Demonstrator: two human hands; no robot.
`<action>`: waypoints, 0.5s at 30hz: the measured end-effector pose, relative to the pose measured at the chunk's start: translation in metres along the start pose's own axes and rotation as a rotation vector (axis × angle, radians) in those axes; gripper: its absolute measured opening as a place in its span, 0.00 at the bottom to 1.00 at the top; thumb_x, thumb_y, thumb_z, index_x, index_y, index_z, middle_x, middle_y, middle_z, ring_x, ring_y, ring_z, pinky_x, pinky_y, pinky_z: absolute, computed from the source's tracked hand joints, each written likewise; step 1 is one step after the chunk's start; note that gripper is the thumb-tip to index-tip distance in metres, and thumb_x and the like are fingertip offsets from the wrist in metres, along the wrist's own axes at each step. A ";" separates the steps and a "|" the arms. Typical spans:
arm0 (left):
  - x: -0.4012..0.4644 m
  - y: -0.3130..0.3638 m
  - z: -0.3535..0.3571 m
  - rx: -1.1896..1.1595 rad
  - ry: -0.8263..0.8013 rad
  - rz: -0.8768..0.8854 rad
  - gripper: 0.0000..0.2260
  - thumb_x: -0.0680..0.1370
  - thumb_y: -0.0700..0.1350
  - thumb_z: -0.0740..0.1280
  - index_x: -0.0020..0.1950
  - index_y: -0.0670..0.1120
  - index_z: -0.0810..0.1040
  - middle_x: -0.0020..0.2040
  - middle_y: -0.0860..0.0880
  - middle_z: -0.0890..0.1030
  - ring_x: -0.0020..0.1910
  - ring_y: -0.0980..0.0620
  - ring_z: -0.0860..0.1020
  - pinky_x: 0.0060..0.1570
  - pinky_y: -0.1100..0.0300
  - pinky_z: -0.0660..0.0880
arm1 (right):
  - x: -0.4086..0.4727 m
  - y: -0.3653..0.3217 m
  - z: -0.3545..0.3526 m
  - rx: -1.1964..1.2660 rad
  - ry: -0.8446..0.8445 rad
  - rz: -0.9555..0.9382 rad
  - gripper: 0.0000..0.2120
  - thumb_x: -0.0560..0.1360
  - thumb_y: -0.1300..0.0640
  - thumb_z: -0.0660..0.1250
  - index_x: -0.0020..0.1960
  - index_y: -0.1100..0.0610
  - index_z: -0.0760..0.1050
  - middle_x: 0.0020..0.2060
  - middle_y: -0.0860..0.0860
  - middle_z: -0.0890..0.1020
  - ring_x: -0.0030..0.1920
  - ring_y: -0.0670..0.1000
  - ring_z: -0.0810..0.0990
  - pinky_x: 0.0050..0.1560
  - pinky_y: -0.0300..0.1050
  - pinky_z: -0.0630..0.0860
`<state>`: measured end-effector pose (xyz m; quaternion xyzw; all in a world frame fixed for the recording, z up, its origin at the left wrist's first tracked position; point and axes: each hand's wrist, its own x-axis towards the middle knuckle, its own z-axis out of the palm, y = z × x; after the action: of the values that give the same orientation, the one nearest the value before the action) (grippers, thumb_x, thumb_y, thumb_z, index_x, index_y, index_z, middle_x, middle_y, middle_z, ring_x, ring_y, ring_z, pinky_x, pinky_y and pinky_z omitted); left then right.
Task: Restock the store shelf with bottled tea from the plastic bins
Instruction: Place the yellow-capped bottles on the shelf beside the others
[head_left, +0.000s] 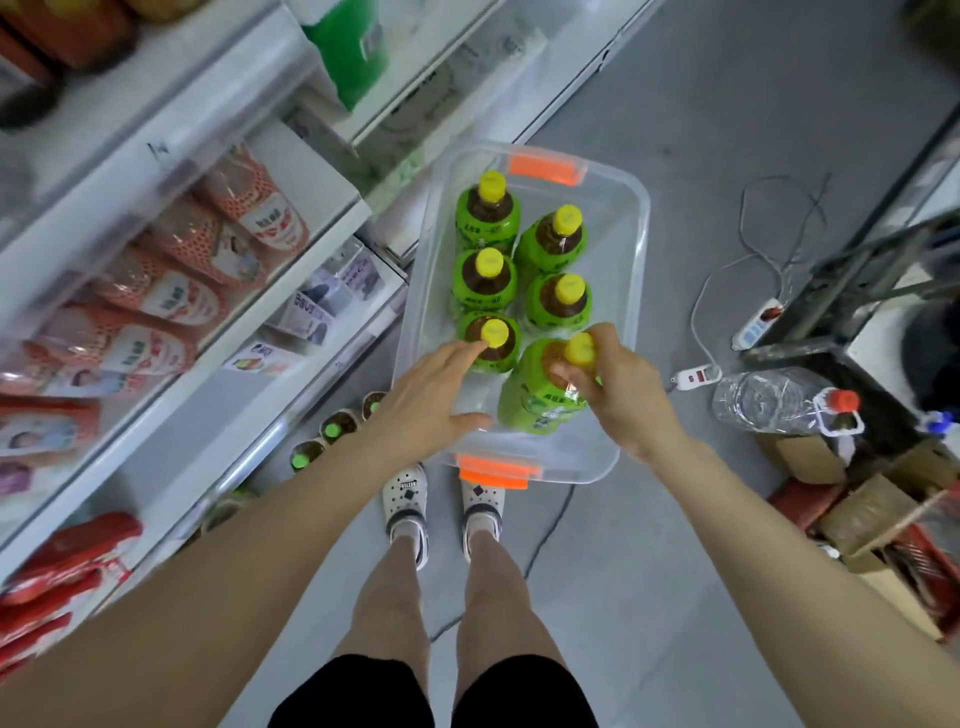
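- Right hand has its fingers wrapped round the neck of the near-right tea bottle, which tilts, cap away from the person, in the clear plastic bin.
- Left hand, fingers straight and spread, fingertips touching the neighbouring upright bottle.
- The shelf lies to the left.

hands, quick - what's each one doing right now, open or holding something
Left hand: open, fingers straight, reaching toward a bottle in the bin.
Right hand: gripping the tilted near-right bottle by its neck.
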<state>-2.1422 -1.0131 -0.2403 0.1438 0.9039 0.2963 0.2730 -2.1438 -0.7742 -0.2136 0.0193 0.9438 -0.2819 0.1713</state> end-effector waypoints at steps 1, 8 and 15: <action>-0.002 0.006 0.000 -0.040 -0.032 -0.009 0.43 0.71 0.57 0.75 0.79 0.50 0.56 0.76 0.48 0.62 0.74 0.47 0.63 0.71 0.49 0.64 | -0.004 -0.007 -0.013 0.042 -0.005 -0.016 0.22 0.77 0.40 0.63 0.58 0.58 0.67 0.41 0.55 0.78 0.41 0.60 0.73 0.40 0.48 0.63; -0.022 0.047 -0.028 -0.394 0.066 -0.066 0.46 0.61 0.53 0.82 0.72 0.57 0.61 0.63 0.55 0.77 0.61 0.54 0.76 0.60 0.59 0.72 | -0.003 -0.066 -0.070 0.370 -0.058 -0.169 0.18 0.76 0.41 0.62 0.55 0.55 0.69 0.40 0.41 0.80 0.40 0.35 0.79 0.42 0.32 0.74; -0.050 0.022 -0.037 -0.628 0.307 -0.361 0.39 0.57 0.58 0.82 0.63 0.56 0.69 0.54 0.60 0.79 0.52 0.62 0.78 0.53 0.60 0.75 | 0.045 -0.059 -0.020 0.587 -0.160 -0.016 0.16 0.80 0.40 0.58 0.62 0.49 0.71 0.52 0.46 0.79 0.55 0.50 0.80 0.60 0.52 0.77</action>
<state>-2.1210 -1.0342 -0.1814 -0.1541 0.8103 0.5237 0.2130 -2.2005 -0.8160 -0.1822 0.0381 0.8058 -0.5444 0.2298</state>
